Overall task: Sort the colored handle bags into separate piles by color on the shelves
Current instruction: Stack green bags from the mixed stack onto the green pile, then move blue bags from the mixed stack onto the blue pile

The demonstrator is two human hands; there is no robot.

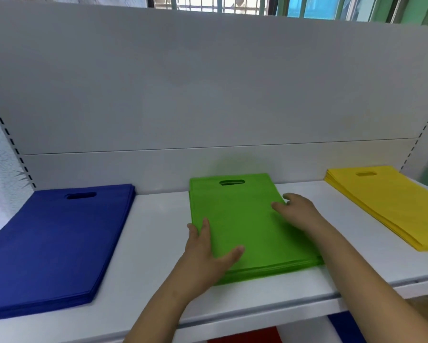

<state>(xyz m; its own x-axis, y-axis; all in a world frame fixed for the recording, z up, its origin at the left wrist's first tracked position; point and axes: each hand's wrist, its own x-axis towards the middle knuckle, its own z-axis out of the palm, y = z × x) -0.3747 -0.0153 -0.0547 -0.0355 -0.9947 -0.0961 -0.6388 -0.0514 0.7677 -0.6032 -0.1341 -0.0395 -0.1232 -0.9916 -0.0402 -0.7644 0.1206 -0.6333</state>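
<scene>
Three flat piles of handle bags lie on the white shelf [156, 233]. A blue pile [49, 243] is at the left, a green pile [242, 219] in the middle, and a yellow pile [391, 206] at the right. My left hand [205, 253] rests on the green pile's near left corner, fingers straight along its left edge and thumb spread across the top. My right hand [294, 210] lies flat on the green pile's right side, fingers relaxed and pointing left. Neither hand grips a bag.
A white back panel [208, 95] rises behind the shelf, with slotted uprights at both sides. Below the shelf's front edge, something red [245, 336] and something blue [346, 328] show on a lower level. Barred windows are above the panel.
</scene>
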